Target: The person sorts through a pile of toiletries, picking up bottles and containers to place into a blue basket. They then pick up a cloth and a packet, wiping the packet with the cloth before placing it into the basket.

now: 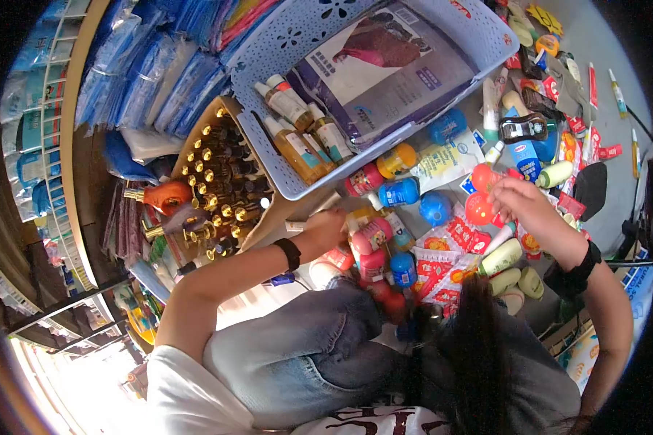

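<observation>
My left hand is closed, its fingertips right at a pile of small bottles beside my knee. An amber bottle and a pink bottle lie closest to it; what it grips, if anything, is hidden. My right hand pinches a red round bottle, and another red rounded piece shows just above. Around them lie a round blue bottle, a blue bottle, an orange-yellow bottle and red-and-white sachets.
A lavender plastic basket holds amber bottles and a flat purple package. Left of it stands a cardboard box of gold-capped bottles. Green bottles and a black bottle are among scattered items on the right.
</observation>
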The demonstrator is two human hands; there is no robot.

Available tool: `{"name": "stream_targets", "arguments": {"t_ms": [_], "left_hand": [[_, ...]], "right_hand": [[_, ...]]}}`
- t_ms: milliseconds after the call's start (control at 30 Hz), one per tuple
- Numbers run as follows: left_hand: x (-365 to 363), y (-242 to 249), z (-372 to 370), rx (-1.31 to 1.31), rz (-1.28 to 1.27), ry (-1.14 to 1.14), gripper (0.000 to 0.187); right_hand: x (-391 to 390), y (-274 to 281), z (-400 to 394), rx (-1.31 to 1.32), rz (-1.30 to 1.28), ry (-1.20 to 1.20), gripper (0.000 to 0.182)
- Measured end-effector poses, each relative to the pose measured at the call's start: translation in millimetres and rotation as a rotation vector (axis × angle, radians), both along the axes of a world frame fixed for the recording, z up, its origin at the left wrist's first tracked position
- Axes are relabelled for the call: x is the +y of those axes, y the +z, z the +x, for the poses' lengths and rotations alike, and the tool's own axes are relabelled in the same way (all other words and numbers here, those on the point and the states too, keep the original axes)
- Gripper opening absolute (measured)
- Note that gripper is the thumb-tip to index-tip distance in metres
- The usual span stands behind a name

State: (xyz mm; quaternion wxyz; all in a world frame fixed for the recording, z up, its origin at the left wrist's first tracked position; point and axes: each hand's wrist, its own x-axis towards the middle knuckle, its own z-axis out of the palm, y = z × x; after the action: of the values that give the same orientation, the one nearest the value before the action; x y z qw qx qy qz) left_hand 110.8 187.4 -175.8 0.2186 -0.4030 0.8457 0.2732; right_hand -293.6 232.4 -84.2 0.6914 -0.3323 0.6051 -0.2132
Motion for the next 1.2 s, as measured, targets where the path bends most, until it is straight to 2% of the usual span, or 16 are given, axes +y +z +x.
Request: {"name": "stream_targets", "arguments": {"t_ms": [100, 200, 300, 367, 433, 467, 500, 567, 667, 733, 800, 900, 1000, 1033, 1133, 1200], "left_hand": [[-15, 52, -31, -0.367, 0.099, 0.006, 0.023], [-10, 92, -35, -0.379, -0.021, -0.252, 0.015], [-12, 131, -44, -0.483, 0.094, -0.233, 0.016], [-28, 168, -48, -0.342, 0.199, -0.228, 0.021], [-51, 215, -51, -0.089, 0.133, -0.22, 0.039], [-62, 255, -78, -0.26, 0.107, -0.161, 0.046], [-72, 269, -68, -0.1, 0.014, -0.123, 0.047], [-93, 298, -77, 0.02, -0.153, 0.074, 0.044], [-131, 275, -81, 0.124, -0.42, -0.009, 0.044], [-154, 233, -79, 0.159, -0.408, -0.115, 0.046], [-156, 201, -84, -0.02, -0.422, -0.19, 0.045], [-171, 135, -52, 0.097, -0.348, -0.358, 0.047], [-164, 125, -55, 0.139, -0.233, -0.379, 0.036], [-161, 117, -51, 0.055, -0.272, -0.385, 0.063], [-152, 123, -53, 0.056, -0.33, -0.376, 0.062], [-149, 132, -61, 0.001, -0.2, -0.282, 0.06]], "right_hand": [[3, 0, -2, -0.011, 0.004, -0.011, 0.024], [7, 0, -4, -0.001, 0.028, -0.039, 0.018], [10, 7, -4, -0.013, 0.01, -0.065, 0.018], [10, 6, -7, -0.022, -0.004, -0.049, 0.018], [12, 5, -9, -0.029, -0.008, -0.046, 0.019], [13, 6, -10, -0.03, -0.007, -0.047, 0.019], [12, 6, -12, -0.029, -0.011, -0.047, 0.019], [12, 3, -14, -0.006, -0.011, -0.038, 0.023], [10, 3, -14, 0.014, -0.019, -0.014, 0.023], [9, 7, -10, 0.025, -0.012, -0.023, 0.019], [10, 6, -10, 0.015, -0.017, -0.023, 0.019], [10, 5, -12, 0.011, -0.016, -0.016, 0.019], [9, 4, -13, 0.021, 0.011, -0.022, 0.019], [9, 2, -14, 0.01, -0.001, -0.019, 0.02], [6, 4, -13, -0.011, -0.004, -0.022, 0.023], [6, 4, -13, -0.022, -0.006, -0.022, 0.023]]}}
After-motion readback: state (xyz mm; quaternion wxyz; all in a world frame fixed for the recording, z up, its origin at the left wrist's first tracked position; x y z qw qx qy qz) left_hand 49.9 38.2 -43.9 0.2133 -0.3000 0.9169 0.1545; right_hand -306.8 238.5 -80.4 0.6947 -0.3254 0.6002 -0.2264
